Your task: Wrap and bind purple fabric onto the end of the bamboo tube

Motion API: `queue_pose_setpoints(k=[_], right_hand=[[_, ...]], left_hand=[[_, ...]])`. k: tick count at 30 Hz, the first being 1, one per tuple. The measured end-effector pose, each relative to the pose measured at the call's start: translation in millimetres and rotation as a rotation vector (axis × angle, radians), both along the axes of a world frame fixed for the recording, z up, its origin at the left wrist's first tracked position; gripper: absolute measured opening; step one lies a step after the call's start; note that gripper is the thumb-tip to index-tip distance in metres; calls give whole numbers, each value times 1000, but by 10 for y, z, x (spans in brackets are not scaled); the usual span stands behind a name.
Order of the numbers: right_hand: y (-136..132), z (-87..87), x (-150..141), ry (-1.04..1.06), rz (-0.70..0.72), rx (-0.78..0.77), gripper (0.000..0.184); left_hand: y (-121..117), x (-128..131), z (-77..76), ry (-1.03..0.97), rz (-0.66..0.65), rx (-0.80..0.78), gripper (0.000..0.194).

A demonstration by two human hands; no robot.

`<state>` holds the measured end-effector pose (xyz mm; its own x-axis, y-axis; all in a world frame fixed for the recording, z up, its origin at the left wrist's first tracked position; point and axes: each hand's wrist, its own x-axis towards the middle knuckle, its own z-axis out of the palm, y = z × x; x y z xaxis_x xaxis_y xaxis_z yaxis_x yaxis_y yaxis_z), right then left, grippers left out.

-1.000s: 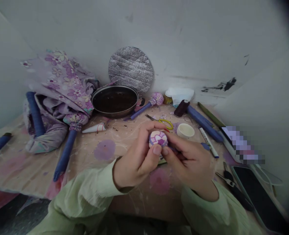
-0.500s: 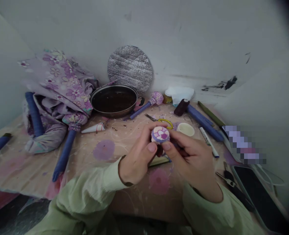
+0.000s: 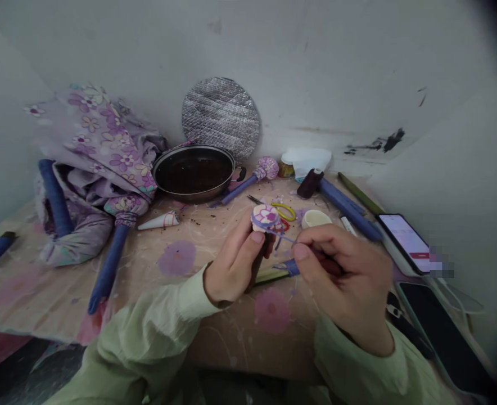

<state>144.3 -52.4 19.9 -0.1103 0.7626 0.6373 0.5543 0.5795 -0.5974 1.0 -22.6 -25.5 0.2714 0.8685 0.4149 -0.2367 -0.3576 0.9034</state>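
My left hand [image 3: 234,261] is closed around a small round bundle of floral cloth [image 3: 266,217], its patterned top facing up. A thin purple fabric strip [image 3: 285,237] runs from the bundle to my right hand [image 3: 343,275], which pinches the strip's end between thumb and fingers. Below the hands lies a pale stick [image 3: 274,273] partly wrapped in purple. Scissors with yellow handles [image 3: 285,212] lie just behind the bundle.
A dark pan [image 3: 193,173] stands at the back before a round foil mat [image 3: 221,117]. Floral cloth [image 3: 100,152] is heaped at left. A thread spool [image 3: 310,184], white cup [image 3: 316,218], lit phone [image 3: 404,242] and dark phone [image 3: 446,337] are at right.
My right hand has moved right, away from the bundle, drawing the purple strip out between both hands. My left hand still holds the bundle, shifted slightly left and up.
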Motion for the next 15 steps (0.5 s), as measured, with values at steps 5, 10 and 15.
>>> queue_pose_setpoints(k=[5, 10, 15], right_hand=[[-33, 6, 5, -24, -90, 65, 7], [-17, 12, 55, -21, -156, 97, 7], [31, 15, 77, -3, -137, 67, 5]], left_hand=[[-1, 16, 9, 20, 15, 3, 28], [38, 8, -12, -43, -93, -53, 34], [52, -22, 45, -23, -157, -50, 20]])
